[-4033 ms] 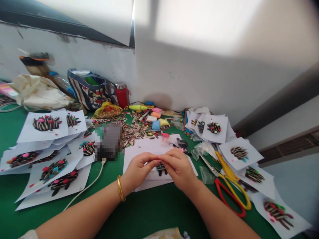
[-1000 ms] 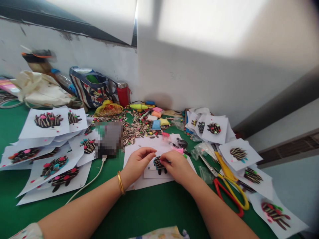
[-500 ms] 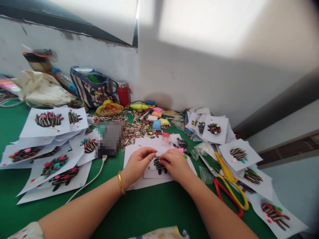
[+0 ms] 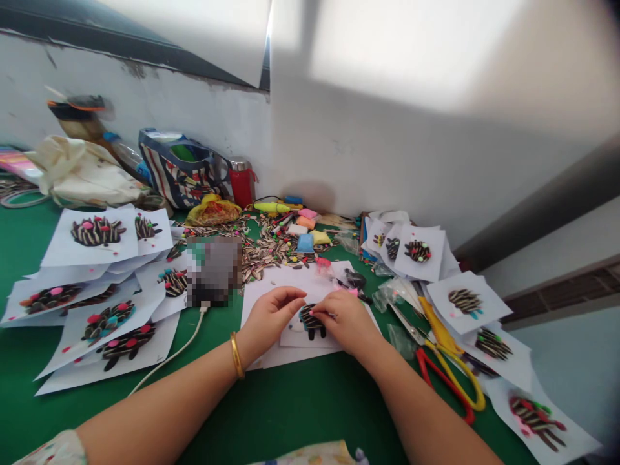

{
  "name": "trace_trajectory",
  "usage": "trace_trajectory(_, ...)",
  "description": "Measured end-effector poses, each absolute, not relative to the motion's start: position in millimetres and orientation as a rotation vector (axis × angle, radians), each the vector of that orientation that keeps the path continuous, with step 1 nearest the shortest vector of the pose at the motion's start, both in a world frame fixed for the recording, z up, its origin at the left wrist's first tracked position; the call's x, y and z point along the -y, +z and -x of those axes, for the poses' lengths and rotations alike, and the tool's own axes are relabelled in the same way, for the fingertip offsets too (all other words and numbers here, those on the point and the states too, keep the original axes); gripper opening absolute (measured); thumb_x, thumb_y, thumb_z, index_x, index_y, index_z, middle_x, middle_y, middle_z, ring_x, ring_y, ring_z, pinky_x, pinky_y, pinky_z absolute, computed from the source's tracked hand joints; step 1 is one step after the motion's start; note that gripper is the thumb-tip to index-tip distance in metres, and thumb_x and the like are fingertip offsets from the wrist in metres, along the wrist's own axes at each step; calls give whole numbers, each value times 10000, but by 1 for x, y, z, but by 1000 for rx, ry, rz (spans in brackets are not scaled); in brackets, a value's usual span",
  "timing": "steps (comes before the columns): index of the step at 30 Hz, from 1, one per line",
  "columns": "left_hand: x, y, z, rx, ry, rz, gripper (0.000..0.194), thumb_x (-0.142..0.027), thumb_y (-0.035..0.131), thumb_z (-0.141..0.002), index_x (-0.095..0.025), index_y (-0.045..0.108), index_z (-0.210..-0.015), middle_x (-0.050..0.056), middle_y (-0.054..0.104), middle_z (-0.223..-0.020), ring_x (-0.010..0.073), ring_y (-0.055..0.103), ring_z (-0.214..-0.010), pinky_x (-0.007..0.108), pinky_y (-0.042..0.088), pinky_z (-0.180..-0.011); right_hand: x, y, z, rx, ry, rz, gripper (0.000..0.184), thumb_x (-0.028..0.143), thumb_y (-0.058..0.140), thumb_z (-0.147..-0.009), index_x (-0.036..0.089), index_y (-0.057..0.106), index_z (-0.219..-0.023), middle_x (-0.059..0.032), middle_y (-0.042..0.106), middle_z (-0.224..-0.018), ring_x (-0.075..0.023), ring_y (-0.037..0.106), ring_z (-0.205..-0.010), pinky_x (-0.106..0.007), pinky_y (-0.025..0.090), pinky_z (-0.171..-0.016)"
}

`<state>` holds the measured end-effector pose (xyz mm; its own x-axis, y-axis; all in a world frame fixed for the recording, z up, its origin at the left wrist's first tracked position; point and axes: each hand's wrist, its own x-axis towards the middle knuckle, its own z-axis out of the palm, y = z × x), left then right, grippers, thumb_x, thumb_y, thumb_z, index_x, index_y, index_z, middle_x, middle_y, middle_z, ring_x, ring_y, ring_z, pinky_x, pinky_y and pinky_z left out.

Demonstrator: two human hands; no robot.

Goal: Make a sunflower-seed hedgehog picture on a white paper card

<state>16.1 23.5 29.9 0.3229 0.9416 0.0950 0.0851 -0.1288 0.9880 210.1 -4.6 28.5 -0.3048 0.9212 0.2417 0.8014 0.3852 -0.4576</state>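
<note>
A small white card [image 4: 290, 338] lies on larger white sheets in front of me. It bears a hedgehog-like figure [image 4: 317, 330] of striped sunflower seeds with dark feet and a blue edge. My left hand [image 4: 274, 323] rests at the card's left side, fingers curved and the thumb apart from them, with nothing seen in it. Over the figure's right part is my right hand [image 4: 346, 320], thumb and forefinger pinched together at the seeds. A tiny pinkish spot shows at those fingertips, too small to name. The right fingers hide part of the figure.
Loose sunflower seeds [image 4: 264, 255] and clay blocks [image 4: 305, 243] lie behind the sheets. Scissors [image 4: 436, 352] and a yellow cutter [image 4: 438, 323] lie right. Finished seed cards [image 4: 97, 239] are stacked left, others [image 4: 465, 303] right. A cable [image 4: 186, 352] runs from a blurred device.
My right hand has shifted slightly right and its fingertips have drawn back a little, so more of the seed figure shows. My left hand stays in place at the card.
</note>
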Motion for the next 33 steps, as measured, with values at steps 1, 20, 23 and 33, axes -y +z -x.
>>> trace_trajectory(1,-24,30,-16,-979,987,-1499,223,-356,674,-784,-185,720,-919,61,735,-950,197,667,-892,332,536,-853,5,28,-210,2189,349,1481,82,194,682,-850,223,757,-863,-42,724,-809,-189,635,-813,-318,455,-770)
trace_trajectory(20,-20,32,-13,-834,779,-1490,296,-444,663,-787,-152,651,-745,-3,621,-680,134,529,-654,247,432,-647,26,45,-195,2010,261,1168,190,306,636,-891,230,690,-1057,-46,672,-848,-201,564,-824,-351,416,-748)
trace_trajectory(23,-17,30,-14,-811,763,-1620,337,-446,598,-839,-151,629,-679,-3,603,-651,131,522,-642,243,425,-637,28,45,-192,2012,275,1131,152,328,651,-883,222,703,-979,-41,667,-815,-194,558,-802,-350,414,-744)
trace_trajectory(33,-22,29,-11,-926,814,-1815,399,-423,397,-956,-160,684,-870,57,696,-825,178,632,-797,301,492,-774,12,50,-227,1855,259,1358,103,270,612,-886,218,693,-924,-40,705,-881,-193,611,-853,-339,449,-809)
